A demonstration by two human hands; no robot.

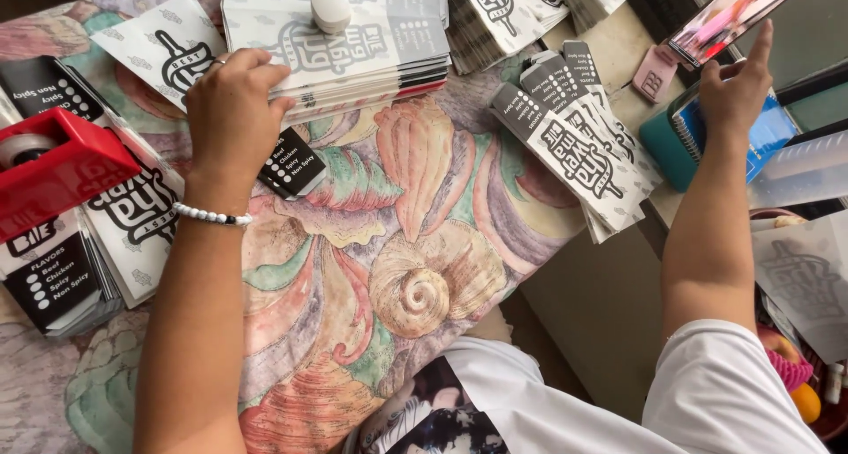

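While the person's left hand (231,96) is resting palm-down at the near edge of a stack of white printed paper sleeves (353,43), its fingers are curling over the stack's left corner and pressing on the top sheets; whether they are pinching any single sheet cannot be told. A ring is showing on one finger and a white bead bracelet (212,215) is circling the wrist. A small white oval object (330,8) is sitting on top of that stack, well clear of the fingers. One sleeve with a black end panel (291,162) is lying just below the hand on the cloth.

The right hand (736,87) is reaching up and away to the far right, open, with one finger extending to the lower edge of a phone (730,17) whose screen is lit and which is leaning at a tilt. The hand is gripping nothing.

A shell-patterned tablecloth (415,242) is covering the work surface. A fanned pile of sleeves (583,145) is lying between the two hands, overhanging the table's right edge. A red tape dispenser (53,167) is standing at the left, on top of more sleeves (132,211). A teal notebook (680,136) is lying under the right wrist, and a small pink object (655,72) is sitting just beside it.
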